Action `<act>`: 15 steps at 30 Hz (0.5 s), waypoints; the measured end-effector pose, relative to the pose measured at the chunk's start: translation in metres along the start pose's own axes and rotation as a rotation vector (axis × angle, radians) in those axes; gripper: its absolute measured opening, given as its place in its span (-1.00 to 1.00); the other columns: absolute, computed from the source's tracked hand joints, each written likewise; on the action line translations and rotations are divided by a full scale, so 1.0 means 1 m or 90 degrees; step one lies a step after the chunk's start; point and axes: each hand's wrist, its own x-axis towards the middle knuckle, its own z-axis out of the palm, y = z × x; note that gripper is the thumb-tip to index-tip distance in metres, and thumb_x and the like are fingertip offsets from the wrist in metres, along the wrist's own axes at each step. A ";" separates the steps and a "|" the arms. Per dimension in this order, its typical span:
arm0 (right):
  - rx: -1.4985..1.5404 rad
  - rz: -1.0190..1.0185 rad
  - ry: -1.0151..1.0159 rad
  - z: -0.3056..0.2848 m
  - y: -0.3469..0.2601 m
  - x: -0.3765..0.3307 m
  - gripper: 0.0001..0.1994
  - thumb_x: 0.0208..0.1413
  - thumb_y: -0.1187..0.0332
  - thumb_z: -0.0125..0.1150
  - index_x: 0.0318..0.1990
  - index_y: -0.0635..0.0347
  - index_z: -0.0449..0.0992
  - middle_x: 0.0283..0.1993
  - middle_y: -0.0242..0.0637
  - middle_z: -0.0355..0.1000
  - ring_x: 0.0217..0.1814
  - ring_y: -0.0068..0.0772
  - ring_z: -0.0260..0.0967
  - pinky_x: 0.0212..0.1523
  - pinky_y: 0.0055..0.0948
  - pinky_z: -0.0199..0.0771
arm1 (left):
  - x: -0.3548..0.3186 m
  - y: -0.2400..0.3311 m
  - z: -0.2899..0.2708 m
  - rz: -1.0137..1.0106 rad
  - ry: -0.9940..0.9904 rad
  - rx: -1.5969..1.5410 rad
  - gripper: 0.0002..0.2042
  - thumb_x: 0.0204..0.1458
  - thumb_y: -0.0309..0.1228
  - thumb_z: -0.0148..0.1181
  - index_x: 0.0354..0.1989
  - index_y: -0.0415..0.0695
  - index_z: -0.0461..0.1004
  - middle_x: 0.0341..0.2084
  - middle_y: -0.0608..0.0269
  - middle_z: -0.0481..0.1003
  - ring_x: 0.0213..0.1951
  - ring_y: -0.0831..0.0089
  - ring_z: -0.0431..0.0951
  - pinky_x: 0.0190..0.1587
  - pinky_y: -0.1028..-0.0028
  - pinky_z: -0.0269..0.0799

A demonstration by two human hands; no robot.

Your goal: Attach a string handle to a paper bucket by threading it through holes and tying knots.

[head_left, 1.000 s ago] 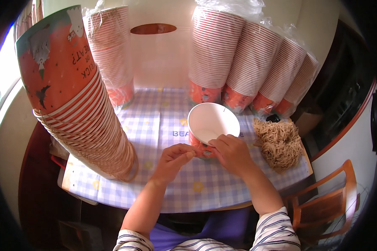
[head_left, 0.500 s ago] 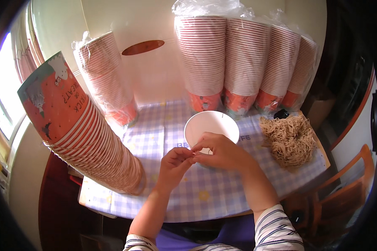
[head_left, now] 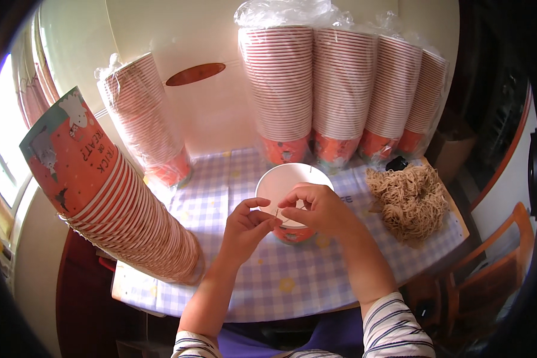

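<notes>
A paper bucket (head_left: 271,182), white inside and orange with printed figures outside, stands on the table in front of me. A thin dark bit of cord shows at its far inner rim. Over its near rim both my hands meet, fingertips close together. My left hand (head_left: 244,231) pinches between thumb and fingers, its index finger raised. My right hand (head_left: 317,207) pinches just beside it, thumb and index finger curled together. Between the fingertips a short piece of thin cord (head_left: 276,212) shows; the rest of it is hidden by my fingers.
At left leans a tall stack of orange buckets (head_left: 131,209) with cords hanging along its rims. Wrapped bucket stacks stand behind: one at back left (head_left: 143,113), several at back right (head_left: 277,89). A tangled beige cord heap (head_left: 409,200) lies right, on the checked tablecloth (head_left: 268,301).
My hands have shifted slightly, and the left index finger has lifted away from the pinch. More of the bucket's orange outer wall shows below my hands. The whole view has moved a little.
</notes>
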 end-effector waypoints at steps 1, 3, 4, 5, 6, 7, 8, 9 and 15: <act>-0.003 0.001 0.002 -0.001 0.002 -0.001 -0.81 -0.05 0.35 0.31 -0.29 0.23 0.58 -0.40 -0.42 0.44 -0.43 -0.69 0.27 -0.44 -0.63 0.21 | 0.001 -0.001 0.001 0.003 -0.002 -0.008 -0.65 0.04 -0.62 0.17 0.00 -0.26 0.26 -0.32 0.09 0.55 -0.23 0.49 0.55 -0.19 0.59 0.45; -0.028 -0.043 -0.030 -0.001 0.009 -0.001 -0.80 -0.05 0.32 0.32 -0.28 0.21 0.58 -0.37 -0.42 0.45 -0.42 -0.68 0.28 -0.44 -0.64 0.21 | 0.003 -0.003 0.002 0.006 -0.004 -0.018 -0.65 0.04 -0.62 0.17 0.01 -0.26 0.25 -0.33 0.09 0.55 -0.24 0.50 0.55 -0.20 0.59 0.45; -0.027 -0.042 -0.032 0.001 0.008 0.000 -0.80 -0.05 0.32 0.32 -0.28 0.21 0.58 -0.37 -0.42 0.45 -0.42 -0.68 0.28 -0.44 -0.64 0.21 | 0.001 -0.004 0.003 0.012 0.000 -0.024 -0.65 0.04 -0.62 0.16 0.00 -0.26 0.26 -0.33 0.10 0.55 -0.25 0.51 0.55 -0.21 0.60 0.44; -0.034 -0.042 -0.044 0.003 0.005 0.001 -0.81 -0.05 0.33 0.32 -0.29 0.22 0.59 -0.38 -0.42 0.44 -0.42 -0.67 0.29 -0.43 -0.63 0.23 | -0.001 -0.006 0.004 0.017 0.004 -0.030 -0.66 0.05 -0.62 0.16 0.00 -0.26 0.27 -0.34 0.12 0.55 -0.26 0.53 0.55 -0.22 0.61 0.44; -0.041 -0.042 -0.057 0.006 0.002 0.002 -0.82 -0.05 0.33 0.32 -0.30 0.22 0.59 -0.39 -0.41 0.44 -0.43 -0.66 0.30 -0.43 -0.63 0.25 | -0.002 -0.007 0.005 0.016 0.007 -0.031 -0.66 0.05 -0.62 0.16 0.00 -0.26 0.27 -0.34 0.12 0.55 -0.26 0.53 0.55 -0.22 0.61 0.44; -0.040 -0.041 -0.059 0.009 -0.001 0.003 -0.82 -0.05 0.33 0.32 -0.30 0.22 0.59 -0.39 -0.41 0.44 -0.43 -0.66 0.30 -0.43 -0.63 0.25 | -0.003 -0.008 0.005 0.015 0.012 -0.032 -0.64 0.02 -0.60 0.19 0.01 -0.26 0.29 -0.34 0.17 0.55 -0.31 0.57 0.52 -0.26 0.64 0.41; -0.015 -0.012 -0.051 0.012 -0.004 0.003 -0.83 -0.05 0.35 0.30 -0.35 0.26 0.59 -0.39 -0.32 0.46 -0.45 -0.57 0.35 -0.42 -0.56 0.31 | -0.004 -0.008 0.005 0.014 0.016 -0.033 -0.63 0.00 -0.59 0.22 0.01 -0.26 0.31 -0.34 0.21 0.55 -0.36 0.62 0.50 -0.31 0.66 0.38; 0.010 0.016 -0.042 0.014 -0.005 0.004 -0.85 -0.06 0.38 0.29 -0.39 0.30 0.58 -0.39 -0.23 0.48 -0.46 -0.48 0.39 -0.40 -0.50 0.37 | -0.005 -0.008 0.004 0.014 0.018 -0.034 -0.63 0.00 -0.59 0.22 0.01 -0.26 0.31 -0.34 0.21 0.55 -0.36 0.62 0.50 -0.31 0.66 0.38; -0.063 -0.047 0.052 0.012 0.000 0.003 -0.87 -0.04 0.38 0.31 -0.42 0.26 0.58 -0.54 -0.42 0.42 -0.53 -0.68 0.27 -0.54 -0.61 0.23 | -0.008 -0.005 0.001 0.002 0.026 -0.014 -0.65 0.01 -0.58 0.22 -0.01 -0.25 0.36 -0.36 0.21 0.56 -0.37 0.64 0.49 -0.34 0.67 0.36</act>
